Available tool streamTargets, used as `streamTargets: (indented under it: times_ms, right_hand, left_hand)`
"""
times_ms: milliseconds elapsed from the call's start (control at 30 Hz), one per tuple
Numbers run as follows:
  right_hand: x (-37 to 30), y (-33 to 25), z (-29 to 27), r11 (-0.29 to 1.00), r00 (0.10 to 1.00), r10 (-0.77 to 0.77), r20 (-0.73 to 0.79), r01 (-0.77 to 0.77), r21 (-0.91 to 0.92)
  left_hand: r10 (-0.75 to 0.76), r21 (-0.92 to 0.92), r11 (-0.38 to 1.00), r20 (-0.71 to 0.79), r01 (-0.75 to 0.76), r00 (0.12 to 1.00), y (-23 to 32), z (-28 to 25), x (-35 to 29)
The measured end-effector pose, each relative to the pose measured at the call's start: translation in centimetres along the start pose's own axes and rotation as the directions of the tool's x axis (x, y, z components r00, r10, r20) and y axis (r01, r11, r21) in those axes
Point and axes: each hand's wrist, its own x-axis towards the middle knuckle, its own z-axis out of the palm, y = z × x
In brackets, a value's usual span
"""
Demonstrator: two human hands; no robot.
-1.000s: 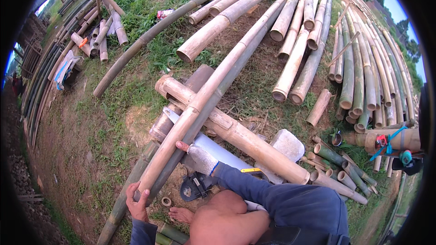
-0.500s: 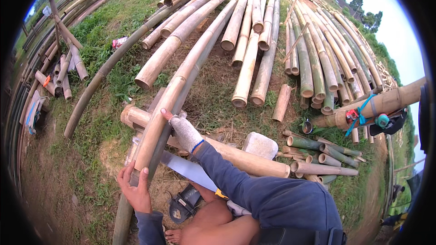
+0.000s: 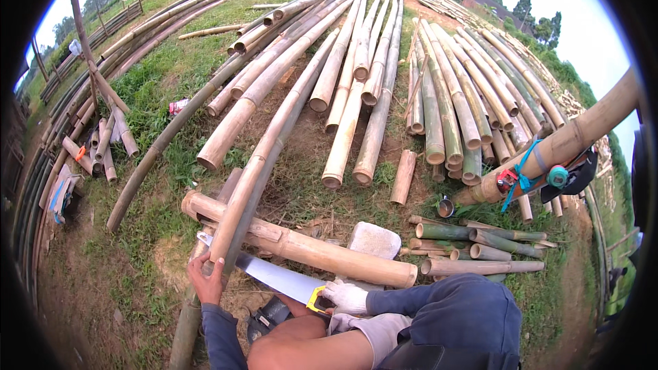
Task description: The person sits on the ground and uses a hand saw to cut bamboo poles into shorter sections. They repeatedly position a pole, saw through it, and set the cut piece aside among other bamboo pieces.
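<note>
My gloved right hand (image 3: 346,297) is closed around the yellow handle of a handsaw (image 3: 284,281). The saw's pale blade points left and passes behind or under a long bamboo pole (image 3: 255,168); the pole hides part of it, and the tip shows on the far side. My bare left hand (image 3: 207,279) grips this pole near its close end, thumb and fingers against the surface. The pole crosses over a thick bamboo log (image 3: 329,250) lying sideways on the ground. Another bamboo piece (image 3: 185,329) runs down below my left hand.
Long bamboo poles (image 3: 343,130) fan out ahead. Short cut pieces (image 3: 480,267) lie at the right, next to a whitish block (image 3: 374,240). A slanting bamboo post (image 3: 569,137) carries a blue tie and a dark cap. My bent legs are just below the saw.
My right hand has left the pole's upper side and come back to hold the saw handle. My left hand stays at the pole's near end. The view has tilted up slightly.
</note>
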Motion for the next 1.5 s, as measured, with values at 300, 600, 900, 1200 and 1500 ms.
streamTargets:
  times_ms: [300, 600, 900, 1200, 1500]
  right_hand:
    - [-1.5, 2.5, 2.3, 0.973, 0.969, -0.215, 0.124, 0.224, -0.062]
    - [-8.0, -3.7, -9.3, 0.98, 0.981, -0.195, -0.008, 0.195, 0.03]
    - [-22.4, -6.3, -22.3, 0.902, 0.999, 0.027, -0.042, -0.007, 0.431]
    - [-22.7, -5.2, -16.1, 0.745, 0.992, -0.072, -0.108, 0.125, 0.655]
    - [-9.7, -10.5, -8.3, 0.833, 0.919, -0.114, -0.377, 0.296, 0.468]
  left_hand:
    - [-0.192, 0.369, 0.927, 0.307, 0.069, 0.932, 1.9, -2.1, 4.6]
    - [-0.35, 0.54, 0.838, 0.428, 0.075, 0.833, 3.5, -2.6, 7.7]
    - [-0.32, 0.587, 0.806, 0.541, -0.077, 0.778, 3.2, -2.5, 10.3]
    - [-0.499, 0.744, 0.618, 0.619, -0.252, 0.606, 7.3, -1.4, 12.9]
    - [-0.091, 0.61, 0.611, 0.687, -0.504, 0.721, 10.5, 0.2, 12.2]
